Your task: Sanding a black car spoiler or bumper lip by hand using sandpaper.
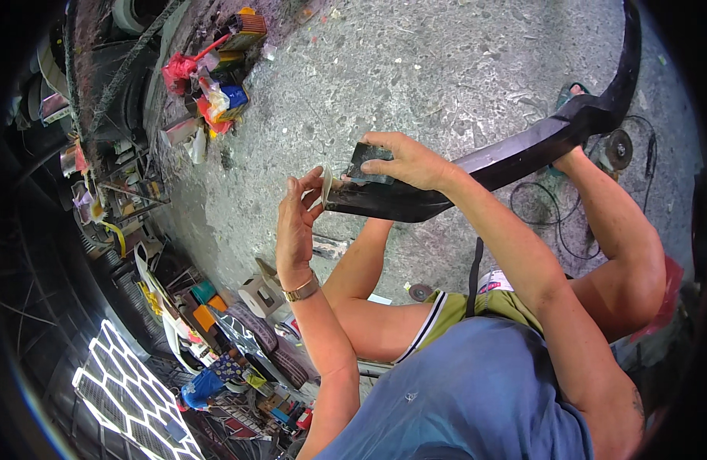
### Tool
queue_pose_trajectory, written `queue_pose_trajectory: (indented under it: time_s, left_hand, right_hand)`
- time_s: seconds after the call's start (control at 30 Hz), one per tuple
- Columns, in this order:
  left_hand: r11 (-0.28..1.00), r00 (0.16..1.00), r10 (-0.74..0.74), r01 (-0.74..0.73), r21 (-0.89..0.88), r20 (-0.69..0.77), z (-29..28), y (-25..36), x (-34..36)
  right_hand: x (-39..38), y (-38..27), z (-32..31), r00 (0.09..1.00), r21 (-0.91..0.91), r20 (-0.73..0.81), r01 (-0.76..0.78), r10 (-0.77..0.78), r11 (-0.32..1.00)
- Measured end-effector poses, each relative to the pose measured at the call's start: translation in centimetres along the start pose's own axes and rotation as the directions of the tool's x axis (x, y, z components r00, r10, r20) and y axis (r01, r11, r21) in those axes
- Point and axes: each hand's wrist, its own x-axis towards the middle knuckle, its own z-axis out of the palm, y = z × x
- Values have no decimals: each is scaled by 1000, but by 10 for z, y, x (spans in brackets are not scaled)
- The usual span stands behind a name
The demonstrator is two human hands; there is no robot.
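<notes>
A long, curved black plastic strip point(507, 162), which looks like a car bumper trim, runs from mid-view up to the far right, across my legs. My right hand point(403, 162) grips a dark, flat, square pad point(360, 159) between thumb and fingers, just above the strip's left end. At that end a pale, thin, curved edge point(327, 188) stands up. My left hand point(296, 226) is beside it, fingers apart and their tips close to or touching the pale edge. Whether the pad touches the strip I cannot tell.
An angle grinder point(619, 149) lies by my right foot with its cord point(557, 207) looped on the concrete floor point(415, 77). A small round disc point(420, 292) lies near my left thigh. Tins and a red plastic bag point(179, 73) stand at the far left. Shelves and clutter fill the left side.
</notes>
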Motion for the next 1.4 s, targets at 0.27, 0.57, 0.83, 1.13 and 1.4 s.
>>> queue_pose_trajectory:
  time_s: [0.27, 0.57, 0.83, 1.13, 1.4]
  left_hand:
    - [1000, 1000, -3, 2, 12, 14, 3, 3, -2]
    - [998, 1000, -2, 4, 64, -30, 4, -3, -1]
    - [999, 999, 4, -2, 34, -53, 5, -6, 2]
    - [999, 998, 10, -13, -51, -69, 1, -11, 5]
    - [997, 998, -15, 9, -80, -68, 1, -11, 5]
  right_hand:
    - [12, 7, 10, 994, -4, 89, -62, 62, 998]
    - [8, 11, 24, 999, -85, 40, 12, -9, 996]
    - [7, 13, 35, 990, -30, -90, 106, -108, 994]
    - [6, 13, 36, 983, 20, -99, 157, -154, 987]
    - [26, 28, 38, 982, -85, -179, -78, 62, 993]
